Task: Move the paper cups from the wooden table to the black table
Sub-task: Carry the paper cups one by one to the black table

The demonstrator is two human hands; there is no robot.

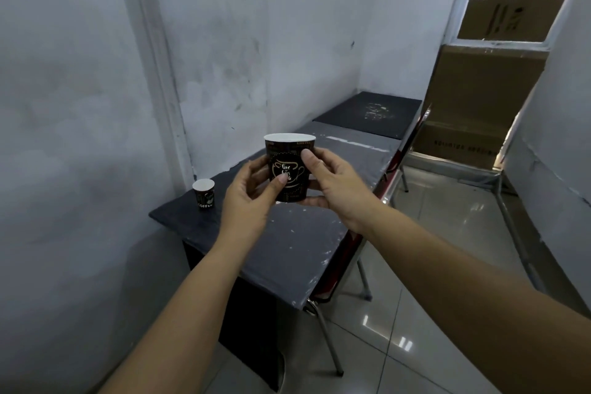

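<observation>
Whitewashed walls close off the left and back of a narrow corner, and against them runs a dark, paint-flecked black table on metal legs. At its near left end a small paper cup already stands upright, mouth up, close to the wall side — by the look of it one cup is delivered. Next along, the left hand curls round the left side of a second paper cup, thumb laid across its printed front, and the right hand holds the opposite side with its thumb near the rim and fingers under the base. This cup hangs above the tabletop, not yet set down; its long axis is upright with the open white mouth on top, leaning only slightly. Setting it down looks like the step in hand. The wooden table is out of view, so how many cups remain cannot be told. Farther right — cardboard boxes and glossy floor tiles.
</observation>
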